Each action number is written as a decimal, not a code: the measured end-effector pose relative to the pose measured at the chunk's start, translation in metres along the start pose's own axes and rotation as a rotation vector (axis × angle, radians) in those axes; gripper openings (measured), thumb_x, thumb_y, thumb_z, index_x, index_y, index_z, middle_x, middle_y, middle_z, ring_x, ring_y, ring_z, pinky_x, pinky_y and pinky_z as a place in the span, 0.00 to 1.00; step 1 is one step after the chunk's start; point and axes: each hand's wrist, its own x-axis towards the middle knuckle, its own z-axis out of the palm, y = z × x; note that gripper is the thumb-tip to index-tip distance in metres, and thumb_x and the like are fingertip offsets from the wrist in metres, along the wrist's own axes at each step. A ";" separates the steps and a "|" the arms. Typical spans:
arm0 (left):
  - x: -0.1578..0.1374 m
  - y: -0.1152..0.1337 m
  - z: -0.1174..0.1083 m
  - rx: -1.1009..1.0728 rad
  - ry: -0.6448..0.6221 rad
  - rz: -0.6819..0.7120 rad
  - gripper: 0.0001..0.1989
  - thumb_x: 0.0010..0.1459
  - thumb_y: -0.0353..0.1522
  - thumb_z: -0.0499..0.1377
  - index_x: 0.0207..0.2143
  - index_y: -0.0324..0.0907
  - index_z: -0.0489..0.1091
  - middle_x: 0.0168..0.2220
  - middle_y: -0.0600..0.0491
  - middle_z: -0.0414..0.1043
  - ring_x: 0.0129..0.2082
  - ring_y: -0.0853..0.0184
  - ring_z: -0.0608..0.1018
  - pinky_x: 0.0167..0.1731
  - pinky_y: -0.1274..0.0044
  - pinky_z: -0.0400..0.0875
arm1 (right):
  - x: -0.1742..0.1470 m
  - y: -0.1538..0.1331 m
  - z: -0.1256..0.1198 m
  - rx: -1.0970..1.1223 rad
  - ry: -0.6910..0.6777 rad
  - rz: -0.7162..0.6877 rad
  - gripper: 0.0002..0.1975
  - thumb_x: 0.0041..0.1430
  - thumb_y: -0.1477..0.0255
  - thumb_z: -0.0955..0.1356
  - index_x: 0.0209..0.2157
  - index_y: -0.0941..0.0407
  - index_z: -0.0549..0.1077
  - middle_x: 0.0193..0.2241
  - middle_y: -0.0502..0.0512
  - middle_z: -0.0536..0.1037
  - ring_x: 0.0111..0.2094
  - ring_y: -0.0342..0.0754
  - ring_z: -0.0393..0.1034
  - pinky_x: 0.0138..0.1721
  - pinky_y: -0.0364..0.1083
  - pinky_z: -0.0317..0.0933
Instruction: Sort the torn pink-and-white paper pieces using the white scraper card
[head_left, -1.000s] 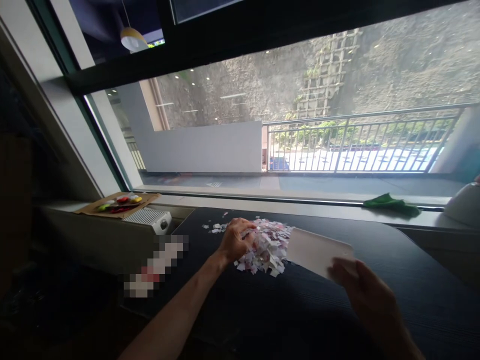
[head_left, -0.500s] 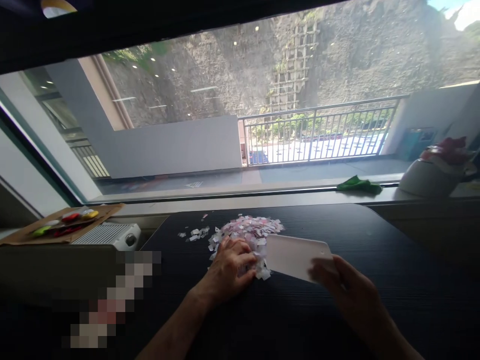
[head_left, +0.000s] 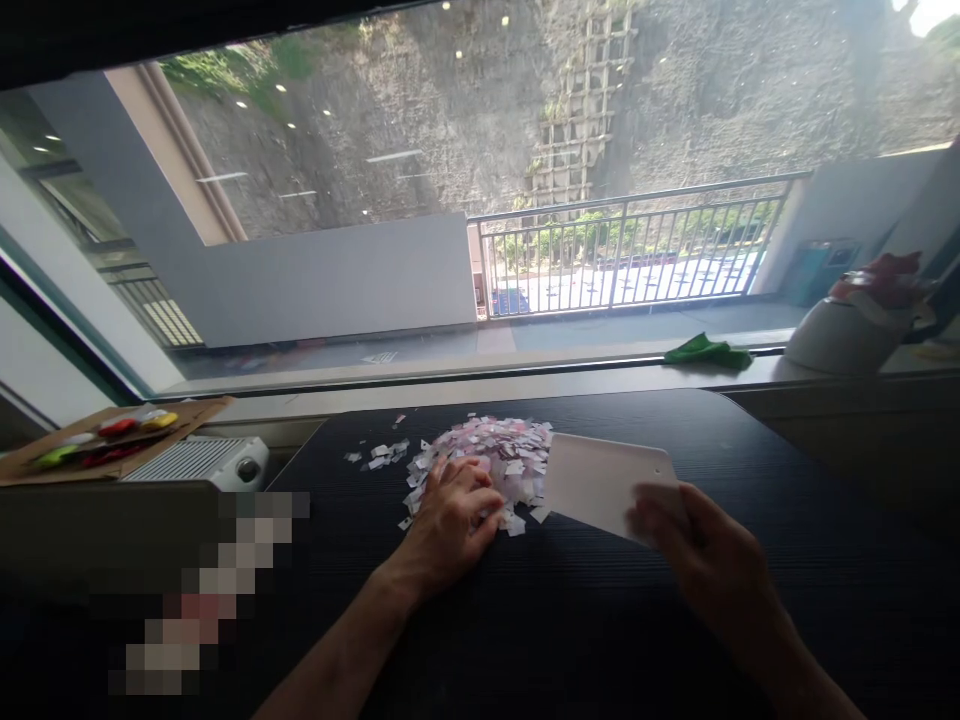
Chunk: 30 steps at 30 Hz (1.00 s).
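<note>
Both arms (head_left: pixel 360 625) extended | left hand (head_left: pixel 454 515) palm-down on scraps (head_left: pixel 521 455), fingers unclenched | right hand (head_left: pixel 709 545) grasping pale panel (head_left: pixel 600 478)

Paper heap (head_left: pixel 517 450) lies on the table (head_left: pixel 750 480) before me; my left hand (head_left: pixel 454 515) at its near left, board (head_left: pixel 600 480) in my right hand (head_left: pixel 712 550) at its right. Behind: cloth (head_left: pixel 705 352) on windowsill (head_left: pixel 585 383).

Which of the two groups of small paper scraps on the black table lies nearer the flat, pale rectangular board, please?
The large, pinkish-white paper heap does, just left of the board; the small, whitish paper cluster lies farther left.
</note>
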 end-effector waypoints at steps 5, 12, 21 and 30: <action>0.000 -0.001 -0.002 -0.022 -0.008 -0.013 0.10 0.54 0.33 0.59 0.40 0.47 0.75 0.46 0.49 0.72 0.56 0.54 0.66 0.62 0.54 0.48 | -0.002 0.003 0.002 0.089 -0.128 -0.048 0.11 0.54 0.62 0.68 0.34 0.53 0.75 0.29 0.52 0.79 0.32 0.50 0.74 0.32 0.45 0.69; 0.002 0.001 -0.002 -0.015 0.017 -0.033 0.07 0.56 0.30 0.56 0.32 0.46 0.76 0.43 0.50 0.73 0.55 0.56 0.67 0.61 0.55 0.48 | -0.002 0.004 0.001 0.074 -0.138 -0.052 0.09 0.54 0.64 0.67 0.33 0.54 0.76 0.28 0.52 0.78 0.30 0.49 0.73 0.29 0.45 0.68; 0.001 0.000 0.000 -0.032 -0.058 -0.017 0.08 0.55 0.35 0.61 0.39 0.48 0.76 0.40 0.51 0.72 0.47 0.59 0.72 0.61 0.53 0.48 | 0.000 0.003 0.002 0.060 0.017 0.006 0.12 0.52 0.62 0.68 0.35 0.54 0.76 0.28 0.52 0.79 0.31 0.50 0.75 0.32 0.46 0.69; 0.003 -0.001 -0.003 -0.109 0.192 0.003 0.05 0.57 0.30 0.57 0.30 0.44 0.73 0.32 0.54 0.76 0.42 0.62 0.75 0.61 0.57 0.50 | -0.001 0.001 0.002 0.042 0.043 -0.006 0.11 0.51 0.62 0.68 0.33 0.53 0.76 0.27 0.51 0.79 0.29 0.49 0.75 0.30 0.45 0.69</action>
